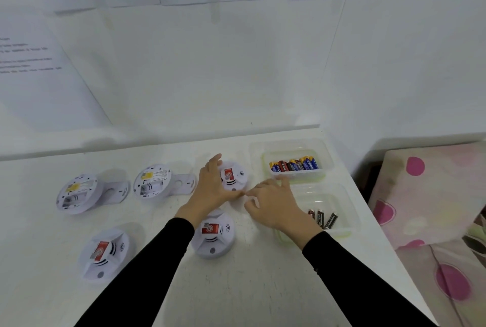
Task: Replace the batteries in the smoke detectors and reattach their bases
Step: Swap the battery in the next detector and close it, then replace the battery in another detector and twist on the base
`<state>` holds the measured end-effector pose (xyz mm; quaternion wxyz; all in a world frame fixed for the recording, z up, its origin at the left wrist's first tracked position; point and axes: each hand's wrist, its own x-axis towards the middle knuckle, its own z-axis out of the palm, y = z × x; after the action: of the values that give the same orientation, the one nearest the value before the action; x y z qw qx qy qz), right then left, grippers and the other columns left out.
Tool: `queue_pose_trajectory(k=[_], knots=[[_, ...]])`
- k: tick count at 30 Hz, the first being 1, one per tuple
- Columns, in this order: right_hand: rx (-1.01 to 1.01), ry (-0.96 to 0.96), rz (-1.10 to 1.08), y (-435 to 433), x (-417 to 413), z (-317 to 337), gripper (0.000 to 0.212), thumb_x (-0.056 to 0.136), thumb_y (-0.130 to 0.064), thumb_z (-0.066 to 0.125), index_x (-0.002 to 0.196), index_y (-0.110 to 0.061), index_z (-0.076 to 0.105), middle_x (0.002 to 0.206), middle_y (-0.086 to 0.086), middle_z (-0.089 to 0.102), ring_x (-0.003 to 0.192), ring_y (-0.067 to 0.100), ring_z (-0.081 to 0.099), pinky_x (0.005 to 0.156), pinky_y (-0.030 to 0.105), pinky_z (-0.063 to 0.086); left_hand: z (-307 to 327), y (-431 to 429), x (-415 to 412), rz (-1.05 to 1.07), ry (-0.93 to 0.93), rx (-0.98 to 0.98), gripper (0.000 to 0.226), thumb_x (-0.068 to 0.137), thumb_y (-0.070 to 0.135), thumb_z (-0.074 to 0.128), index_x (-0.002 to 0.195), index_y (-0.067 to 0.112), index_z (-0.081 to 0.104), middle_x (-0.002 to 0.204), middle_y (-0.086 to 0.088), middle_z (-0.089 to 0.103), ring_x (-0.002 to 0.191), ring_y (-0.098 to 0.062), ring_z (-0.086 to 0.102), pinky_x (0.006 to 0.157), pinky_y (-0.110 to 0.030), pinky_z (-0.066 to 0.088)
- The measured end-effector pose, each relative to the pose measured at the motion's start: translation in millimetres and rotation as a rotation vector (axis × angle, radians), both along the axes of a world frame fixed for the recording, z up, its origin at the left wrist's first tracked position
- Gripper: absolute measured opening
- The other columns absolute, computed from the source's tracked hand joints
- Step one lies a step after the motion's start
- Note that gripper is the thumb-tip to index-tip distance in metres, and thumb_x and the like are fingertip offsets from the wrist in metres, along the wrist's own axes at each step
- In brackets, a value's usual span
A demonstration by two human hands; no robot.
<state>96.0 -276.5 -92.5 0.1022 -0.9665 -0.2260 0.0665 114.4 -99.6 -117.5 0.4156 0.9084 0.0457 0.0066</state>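
Observation:
Five white smoke detectors lie on the white table (249,287). Three sit face up with red stickers: one at the back (235,175), one in front of it (214,234) and one at the front left (104,253). Two lie face down with their battery bays showing, one at the far left (76,192) and one beside it (152,182). A loose base rests next to each, the left one (117,191) and the right one (184,182). My left hand (213,187) rests with straight fingers on the back detector's left side. My right hand (273,205) hovers at its front right edge, fingers loosely bent, holding nothing that I can see.
A clear tray (297,178) with several colourful batteries (294,165) stands at the back right. A second clear tray (342,229) nearer me holds a few dark batteries (324,219). The table's right edge borders a pink-spotted cloth (426,195). Papers hang on the wall (184,76) behind.

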Motion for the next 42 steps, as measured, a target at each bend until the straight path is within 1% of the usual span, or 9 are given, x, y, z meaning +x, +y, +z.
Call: queue_pose_trajectory(k=[8,13,17,22,26,34,37,39,42], knots=[[-0.137,0.034,0.069,8,10,11,0.037,0.095,-0.028,0.035,0.124,-0.029,0.060,0.116,0.000,0.068,0.107,0.020,0.059,0.106,0.042,0.020,1,10,-2,-0.077,0.049,0.024,0.107,0.066,0.048,0.088,0.151,0.021,0.029,0.150,0.002,0.035,0.140,-0.017,0.030,0.111,-0.031,0.026],[0.019,-0.084,0.002,19,15,12,0.028,0.095,-0.027,0.040,0.102,-0.020,0.065,0.103,-0.003,0.066,0.092,0.019,0.062,0.100,0.039,0.035,6,49,-20,0.275,-0.275,0.096,0.064,0.081,0.051,0.073,0.130,0.015,0.055,0.137,-0.007,0.054,0.130,-0.029,0.047,0.108,-0.043,0.035],[0.270,-0.066,0.145,51,19,13,0.027,0.093,-0.015,0.046,0.115,-0.015,0.062,0.116,0.001,0.062,0.105,0.021,0.056,0.092,0.033,0.039,0,90,-33,0.568,-0.217,0.211,0.091,0.066,0.038,0.089,0.139,0.003,0.047,0.145,-0.021,0.046,0.137,-0.043,0.038,0.112,-0.055,0.029],[0.065,-0.023,0.375,108,32,10,0.038,0.096,-0.015,0.044,0.133,-0.021,0.053,0.140,-0.001,0.052,0.129,0.021,0.044,0.107,0.034,0.027,-3,118,-46,0.547,0.037,0.120,0.121,0.068,0.049,0.086,0.155,0.004,0.015,0.162,-0.016,0.022,0.149,-0.031,0.022,0.120,-0.043,0.018],[-0.146,-0.041,0.500,135,40,0,0.035,0.101,-0.026,0.035,0.128,-0.024,0.057,0.138,-0.003,0.053,0.131,0.023,0.043,0.113,0.042,0.019,-6,128,-52,0.530,-0.005,-0.007,0.114,0.071,0.036,0.088,0.154,0.002,0.019,0.161,-0.015,0.025,0.148,-0.028,0.024,0.119,-0.038,0.019],[-0.224,-0.048,0.515,127,51,-1,0.035,0.099,-0.031,0.033,0.117,-0.028,0.062,0.124,-0.008,0.062,0.123,0.019,0.051,0.113,0.045,0.011,12,121,-64,0.519,-0.144,-0.033,0.110,0.067,0.036,0.090,0.152,0.008,0.025,0.150,-0.010,0.032,0.141,-0.023,0.024,0.110,-0.030,0.024],[-0.005,-0.014,0.475,114,49,6,0.037,0.095,-0.022,0.042,0.128,-0.025,0.057,0.138,-0.004,0.055,0.129,0.019,0.048,0.115,0.042,0.022,25,99,-66,0.435,-0.262,-0.148,0.107,0.060,0.030,0.095,0.146,0.017,0.031,0.138,-0.001,0.033,0.136,-0.020,0.035,0.106,-0.027,0.035],[0.261,0.020,0.407,95,48,14,0.037,0.089,-0.012,0.044,0.120,-0.018,0.063,0.126,0.000,0.063,0.115,0.021,0.057,0.104,0.040,0.038,32,83,-65,0.359,-0.305,-0.320,0.109,0.053,0.033,0.097,0.139,0.028,0.030,0.139,0.002,0.034,0.133,-0.016,0.043,0.104,-0.031,0.046],[0.527,0.077,0.227,45,41,29,0.036,0.087,0.000,0.045,0.110,-0.015,0.069,0.115,0.000,0.065,0.098,0.008,0.058,0.089,0.023,0.044,46,54,-60,0.186,-0.275,-0.545,0.105,0.061,0.006,0.093,0.137,0.029,0.024,0.138,0.002,0.043,0.127,-0.009,0.053,0.093,-0.021,0.053]])
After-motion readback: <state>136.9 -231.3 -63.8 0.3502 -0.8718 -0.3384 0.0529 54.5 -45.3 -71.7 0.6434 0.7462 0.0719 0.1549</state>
